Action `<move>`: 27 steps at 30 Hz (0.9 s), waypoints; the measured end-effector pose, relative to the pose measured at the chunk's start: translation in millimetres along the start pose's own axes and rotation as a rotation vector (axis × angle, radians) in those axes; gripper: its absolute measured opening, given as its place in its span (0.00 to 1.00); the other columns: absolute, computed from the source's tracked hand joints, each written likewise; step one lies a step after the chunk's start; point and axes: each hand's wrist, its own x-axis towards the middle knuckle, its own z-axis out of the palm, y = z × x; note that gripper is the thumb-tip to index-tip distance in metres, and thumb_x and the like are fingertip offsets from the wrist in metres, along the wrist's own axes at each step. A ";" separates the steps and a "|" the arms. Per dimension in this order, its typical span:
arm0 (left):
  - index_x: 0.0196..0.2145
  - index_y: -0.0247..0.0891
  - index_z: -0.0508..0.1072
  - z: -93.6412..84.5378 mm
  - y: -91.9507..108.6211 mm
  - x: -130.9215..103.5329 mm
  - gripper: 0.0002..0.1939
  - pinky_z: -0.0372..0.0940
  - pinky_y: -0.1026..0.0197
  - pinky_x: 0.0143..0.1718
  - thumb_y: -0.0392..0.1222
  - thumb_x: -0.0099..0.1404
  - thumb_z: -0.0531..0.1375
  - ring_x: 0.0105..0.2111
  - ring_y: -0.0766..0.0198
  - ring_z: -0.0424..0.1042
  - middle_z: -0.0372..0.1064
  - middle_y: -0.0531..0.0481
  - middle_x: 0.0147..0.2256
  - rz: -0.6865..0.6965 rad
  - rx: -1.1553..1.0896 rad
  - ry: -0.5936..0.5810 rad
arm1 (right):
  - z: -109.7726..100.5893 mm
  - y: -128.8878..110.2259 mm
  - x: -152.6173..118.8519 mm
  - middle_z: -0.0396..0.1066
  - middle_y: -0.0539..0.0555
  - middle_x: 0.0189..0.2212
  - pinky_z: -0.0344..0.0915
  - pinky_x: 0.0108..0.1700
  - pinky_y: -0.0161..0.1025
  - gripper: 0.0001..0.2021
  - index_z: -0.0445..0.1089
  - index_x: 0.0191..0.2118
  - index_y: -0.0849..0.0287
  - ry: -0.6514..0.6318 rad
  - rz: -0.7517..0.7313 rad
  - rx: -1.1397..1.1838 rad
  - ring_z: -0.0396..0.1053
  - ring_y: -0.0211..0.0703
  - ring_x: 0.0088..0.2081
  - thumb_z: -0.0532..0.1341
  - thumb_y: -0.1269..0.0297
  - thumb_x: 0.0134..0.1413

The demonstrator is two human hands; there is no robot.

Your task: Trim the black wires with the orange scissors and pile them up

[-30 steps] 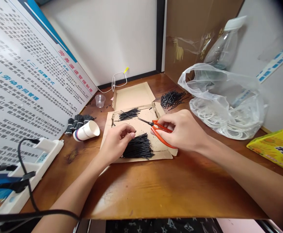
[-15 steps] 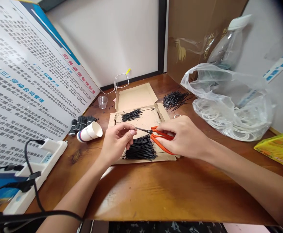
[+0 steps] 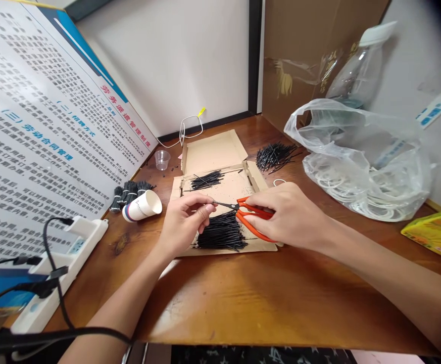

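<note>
Orange-handled scissors (image 3: 256, 225) are in my right hand (image 3: 290, 215), its fingers closed around the handles. Their narrow blades point left and reach the fingertips of my left hand (image 3: 186, 220). Thumb and forefinger of that hand are pinched together at the blade tips; whatever is between them is too small to make out. Below the hands, a dense row of thin black strips (image 3: 222, 232) lies on a flattened cardboard box (image 3: 231, 189). A smaller pile of black strips (image 3: 206, 179) rests farther back on the cardboard.
A loose black heap (image 3: 275, 155) lies behind on the right, near a clear plastic bag (image 3: 364, 187) of white coils. To the left are a tipped paper cup (image 3: 142, 206), tied black bundles (image 3: 129, 194), a small clear cup (image 3: 162, 160) and a white power strip (image 3: 61, 273).
The whole view has shifted slightly, so everything sits a little farther right. Both hands and the scissors keep nearly the same pose at the same spot above the cardboard.
</note>
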 end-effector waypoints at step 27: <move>0.32 0.32 0.78 -3.6 -3.3 -0.7 0.06 0.62 0.69 0.16 0.39 0.61 0.64 0.19 0.71 0.66 0.73 0.47 0.28 0.003 0.042 -0.043 | 0.7 0.0 0.3 0.58 0.46 0.14 0.46 0.26 0.38 0.16 0.67 0.19 0.60 -0.010 0.044 0.008 0.46 0.33 0.19 0.58 0.62 0.56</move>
